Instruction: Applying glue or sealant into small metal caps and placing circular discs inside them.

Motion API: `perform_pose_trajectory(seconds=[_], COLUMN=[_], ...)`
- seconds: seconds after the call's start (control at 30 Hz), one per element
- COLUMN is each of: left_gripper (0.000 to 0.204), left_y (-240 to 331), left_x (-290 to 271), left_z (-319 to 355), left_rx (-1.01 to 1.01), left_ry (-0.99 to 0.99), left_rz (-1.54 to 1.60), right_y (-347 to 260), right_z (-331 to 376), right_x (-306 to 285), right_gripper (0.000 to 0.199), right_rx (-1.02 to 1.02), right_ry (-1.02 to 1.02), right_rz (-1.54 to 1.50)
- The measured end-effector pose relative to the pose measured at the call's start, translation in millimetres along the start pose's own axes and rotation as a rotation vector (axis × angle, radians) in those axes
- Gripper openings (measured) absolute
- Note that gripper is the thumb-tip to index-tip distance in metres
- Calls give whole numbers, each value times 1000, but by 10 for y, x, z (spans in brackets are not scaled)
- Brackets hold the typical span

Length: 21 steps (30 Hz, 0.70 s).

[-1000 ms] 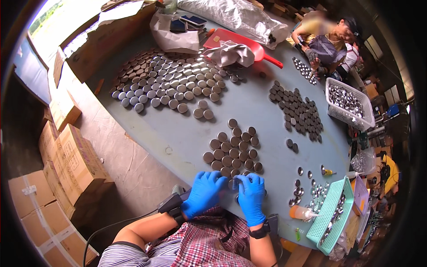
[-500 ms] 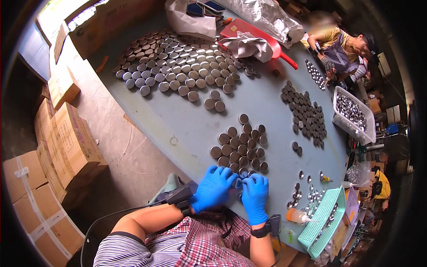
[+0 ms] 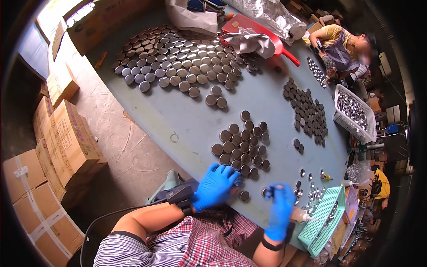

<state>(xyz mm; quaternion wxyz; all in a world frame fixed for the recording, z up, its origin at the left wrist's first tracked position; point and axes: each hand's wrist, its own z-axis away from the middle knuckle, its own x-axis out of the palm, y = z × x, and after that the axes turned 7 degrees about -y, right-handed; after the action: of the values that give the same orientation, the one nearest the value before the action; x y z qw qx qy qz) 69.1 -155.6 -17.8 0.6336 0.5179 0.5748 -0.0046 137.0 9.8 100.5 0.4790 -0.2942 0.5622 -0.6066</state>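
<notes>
My left hand (image 3: 216, 186), in a blue glove, is closed at the table's near edge with a round metal cap (image 3: 239, 181) pinched at its fingertips. Over to the right, my right hand (image 3: 282, 207), gloved alike, has its fingers curled in; what they hold is hard to make out. A round disc (image 3: 265, 192) shows right at those fingertips, and whether it is gripped or lying on the table is unclear. Between the hands lies a dark metal cap (image 3: 243, 196). Just beyond them is a cluster of dark round caps (image 3: 240, 147).
Many caps (image 3: 178, 66) cover the far left, and another dark group (image 3: 307, 111) sits right. A red dustpan (image 3: 253, 29) lies behind. On the right are a white basket (image 3: 340, 120), a green basket (image 3: 307, 236), a glue bottle (image 3: 300, 215) and small shiny parts (image 3: 315, 196).
My right hand has moved away from my left, to the right toward the bottle and the small shiny parts. My left hand stays nearly where it was. The cap between them is now uncovered.
</notes>
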Motion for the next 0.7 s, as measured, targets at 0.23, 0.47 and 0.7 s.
perform_pose_trajectory(seconds=[0.23, 0.47, 0.7], left_gripper=[38, 37, 39], left_y=[-32, -5, -35], left_x=[51, 37, 17], left_z=[9, -10, 7], left_rx=[-26, -20, -21], left_ry=[-6, 46, -16], left_rz=[-40, -56, -78], right_y=[836, 937, 414], right_z=[-186, -178, -110], right_x=[441, 512, -395], right_gripper=[16, 11, 31], right_rx=[-199, -113, -228], right_ry=[4, 44, 635], right_rz=[685, 680, 253])
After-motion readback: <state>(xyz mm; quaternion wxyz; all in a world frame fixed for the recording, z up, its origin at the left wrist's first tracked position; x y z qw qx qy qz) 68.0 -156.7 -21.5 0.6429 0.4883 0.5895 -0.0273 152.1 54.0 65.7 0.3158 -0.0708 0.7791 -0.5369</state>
